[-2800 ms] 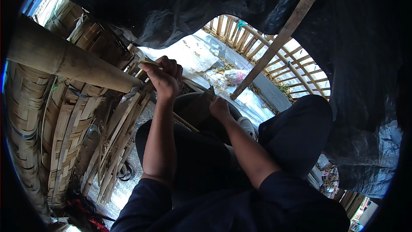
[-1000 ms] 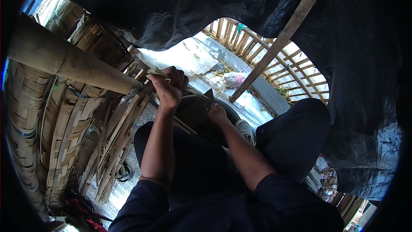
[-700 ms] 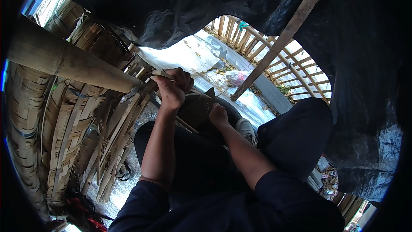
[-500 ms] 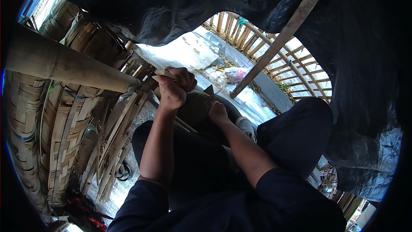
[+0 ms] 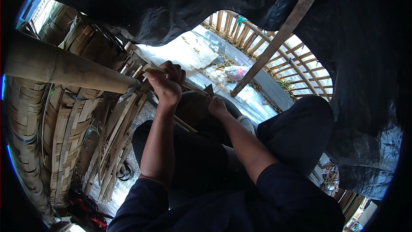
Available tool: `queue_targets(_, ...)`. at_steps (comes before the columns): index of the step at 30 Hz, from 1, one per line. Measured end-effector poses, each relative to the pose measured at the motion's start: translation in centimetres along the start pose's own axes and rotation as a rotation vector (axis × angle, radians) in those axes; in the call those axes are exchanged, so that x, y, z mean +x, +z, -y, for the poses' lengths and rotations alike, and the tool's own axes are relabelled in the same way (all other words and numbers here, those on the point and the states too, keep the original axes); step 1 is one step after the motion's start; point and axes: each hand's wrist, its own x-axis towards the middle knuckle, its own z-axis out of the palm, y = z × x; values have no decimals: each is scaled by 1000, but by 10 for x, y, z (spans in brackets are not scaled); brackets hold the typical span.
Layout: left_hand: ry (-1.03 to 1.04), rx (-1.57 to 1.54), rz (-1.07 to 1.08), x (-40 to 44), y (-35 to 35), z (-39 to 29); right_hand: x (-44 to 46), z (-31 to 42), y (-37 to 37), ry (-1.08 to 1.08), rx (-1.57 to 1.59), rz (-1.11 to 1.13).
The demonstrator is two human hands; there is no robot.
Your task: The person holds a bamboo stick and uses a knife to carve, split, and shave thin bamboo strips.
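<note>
My left hand (image 5: 167, 87) is closed around a pale bamboo strip (image 5: 193, 87), whose near end juts out beyond the thumb. From that fist the strip slants down to the right toward my right hand (image 5: 218, 107). Closed fingers of the right hand grip a knife; its handle is hidden in the fist and a dark pointed blade (image 5: 209, 89) sticks up above it, by the strip. Whether blade and strip touch is hard to see. Beneath both hands, between my legs, lies a dark shaded surface.
Split bamboo strips (image 5: 112, 154) lean at my left, near woven bamboo baskets (image 5: 30, 141). A thick bamboo pole (image 5: 68, 66) crosses at left. Dark plastic sheeting (image 5: 171, 13) hangs ahead. Beyond it are a slanted wooden slat (image 5: 281, 36), a bamboo lattice fence (image 5: 296, 66) and a plastic bag (image 5: 235, 73).
My left hand has shifted left and slightly away from the right hand, and more of the strip shows between them. The right hand has barely moved.
</note>
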Motion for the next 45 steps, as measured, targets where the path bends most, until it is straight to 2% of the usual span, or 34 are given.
queue_targets(4,40,-66,-134,1,-4,-1,-26,-3,1,-85,68,-104)
queue_targets(8,51,-4,-105,-1,-9,-5,-53,-7,14,-29,98,-97)
queue_targets(10,-30,-59,14,-2,-9,-11,-58,-2,15,-34,109,-92)
queue_targets(14,-45,-167,66,-4,-22,-14,-47,13,10,47,155,-176)
queue_targets(16,-18,-192,202,-1,-31,-15,-37,16,8,64,175,-212)
queue_targets(19,-44,-291,253,4,-36,-10,-22,13,0,88,145,-223)
queue_targets(23,-24,-260,245,6,-32,-10,-15,2,-9,100,91,-221)
queue_targets(26,-12,-157,422,13,-31,-7,-15,-5,-3,109,65,-196)
queue_targets(28,6,-150,398,12,-24,-16,-16,-1,-4,105,52,-184)
queue_targets(30,21,-143,375,11,-18,-29,-17,1,-4,126,35,-83)
queue_targets(34,-20,-297,258,6,-20,-37,-11,8,-5,110,-4,-18)
queue_targets(36,-39,-261,172,4,-20,-44,-10,15,-4,65,75,-142)
queue_targets(40,-50,-208,206,4,-28,-42,-16,34,-9,49,156,-248)
queue_targets(42,-86,-193,126,3,-24,-43,-23,51,-10,-50,242,-393)
queue_targets(43,-88,-193,127,3,-24,-43,-31,64,-14,-48,242,-394)
queue_targets(45,-81,-272,89,5,-25,-43,-51,101,-30,-271,396,-468)
